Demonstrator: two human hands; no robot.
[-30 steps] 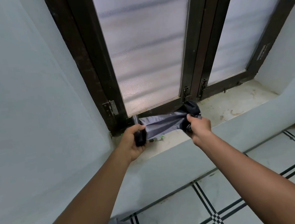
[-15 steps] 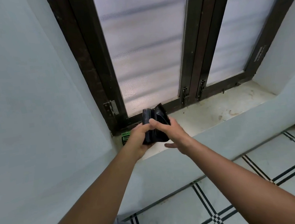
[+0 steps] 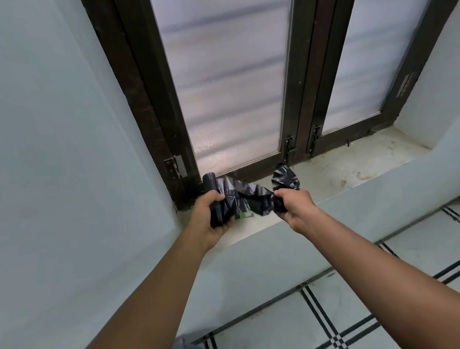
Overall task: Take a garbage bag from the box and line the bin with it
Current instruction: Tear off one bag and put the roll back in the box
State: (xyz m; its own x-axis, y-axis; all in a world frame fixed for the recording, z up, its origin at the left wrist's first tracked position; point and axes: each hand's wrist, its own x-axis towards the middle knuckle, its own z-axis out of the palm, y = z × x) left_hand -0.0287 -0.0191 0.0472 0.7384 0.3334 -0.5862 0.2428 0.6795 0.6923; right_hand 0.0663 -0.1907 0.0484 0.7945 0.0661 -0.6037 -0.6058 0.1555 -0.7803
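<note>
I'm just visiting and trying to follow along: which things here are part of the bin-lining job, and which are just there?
Part of the job:
- bag roll, gripped by the left hand
- bag, pulled out from the roll by the right hand
- green box, mostly hidden behind the bag

Just there:
- sill
- window
- tiled floor

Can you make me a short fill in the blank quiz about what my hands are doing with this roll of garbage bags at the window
1. The left hand grips the ____ of black garbage bags.
2. The right hand pulls the loose end of a bag away to the ____.
3. Both hands work above the window ____.
4. The small box peeking out below the bags is ____ in colour.

Missing words: roll; right; sill; green
</note>
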